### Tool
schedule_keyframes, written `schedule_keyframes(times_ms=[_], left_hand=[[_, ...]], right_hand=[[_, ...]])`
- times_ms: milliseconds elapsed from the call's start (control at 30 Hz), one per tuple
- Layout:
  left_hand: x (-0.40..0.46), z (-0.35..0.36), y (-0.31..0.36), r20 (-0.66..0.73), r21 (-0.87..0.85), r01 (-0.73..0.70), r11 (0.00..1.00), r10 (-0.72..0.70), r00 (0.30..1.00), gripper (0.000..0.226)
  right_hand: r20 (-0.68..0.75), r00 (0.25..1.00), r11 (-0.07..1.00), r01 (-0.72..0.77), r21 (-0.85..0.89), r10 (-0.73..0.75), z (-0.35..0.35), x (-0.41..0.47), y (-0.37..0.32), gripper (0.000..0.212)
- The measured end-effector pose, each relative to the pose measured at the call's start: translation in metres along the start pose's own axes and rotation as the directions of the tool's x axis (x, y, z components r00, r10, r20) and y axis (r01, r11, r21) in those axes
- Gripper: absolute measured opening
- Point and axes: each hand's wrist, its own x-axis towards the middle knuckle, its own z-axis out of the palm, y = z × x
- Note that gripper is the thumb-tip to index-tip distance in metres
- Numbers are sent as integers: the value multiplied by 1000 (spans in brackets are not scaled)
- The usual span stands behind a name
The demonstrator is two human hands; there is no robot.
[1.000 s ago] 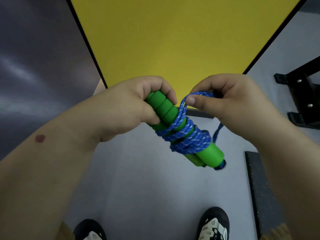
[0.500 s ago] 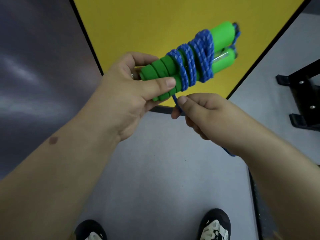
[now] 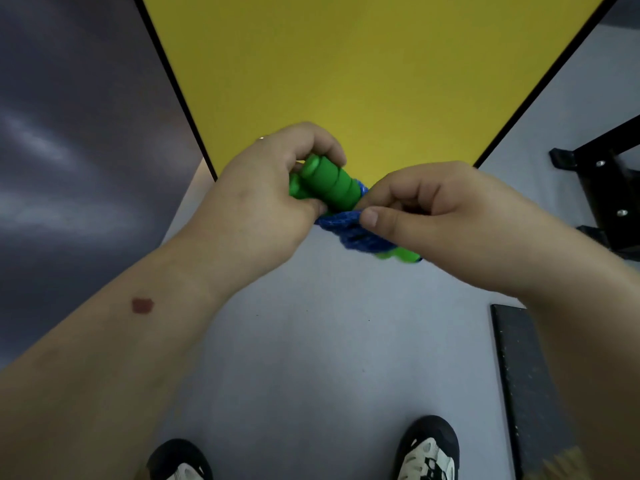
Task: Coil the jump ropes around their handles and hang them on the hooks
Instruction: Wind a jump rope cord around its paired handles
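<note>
Two green ribbed jump rope handles (image 3: pixel 329 185) lie side by side, bundled with blue rope (image 3: pixel 353 233) coiled around their middle. My left hand (image 3: pixel 263 209) grips the near ends of the handles. My right hand (image 3: pixel 436 216) pinches the blue rope at the coil, thumb on top. The far ends of the handles (image 3: pixel 398 253) poke out below my right hand, pointing down and right. Most of the coil is hidden behind my right hand. No hooks are in view.
A yellow panel with black edging (image 3: pixel 363 81) stands ahead, a dark wall (image 3: pixel 69 133) to the left. A black metal frame (image 3: pixel 606 188) stands at the right, a dark mat strip (image 3: pixel 523 375) on the grey floor. My shoes (image 3: pixel 426 452) show at the bottom.
The bundle swung from pointing up and right to pointing down and right. My right hand rose from under the handles to the coil and now pinches the rope there.
</note>
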Motion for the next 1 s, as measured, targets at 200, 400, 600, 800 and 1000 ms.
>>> schedule_keyframes(times_ms=[200, 400, 600, 800, 1000], left_hand=[[0, -2, 1, 152, -129, 48, 990, -29, 988, 59], [-1, 0, 3, 322, -398, 158, 904, -24, 946, 38], [-6, 4, 10, 278, -339, 87, 937, 11, 961, 27], [-8, 3, 13, 281, -350, 164, 922, -64, 958, 57], [-9, 8, 17, 339, -425, 211, 880, -61, 939, 66]], right_hand=[[-257, 965, 975, 106, 197, -54, -4, 2, 2, 13], [-255, 967, 856, 116, 503, 19, 7, 10, 3, 14], [-74, 995, 632, 17, 775, 65, 11, 10, -2, 18], [-99, 986, 691, -20, 722, 132, 17, 10, -4, 25], [-124, 984, 721, -6, 693, 128, 18, 10, -7, 36]])
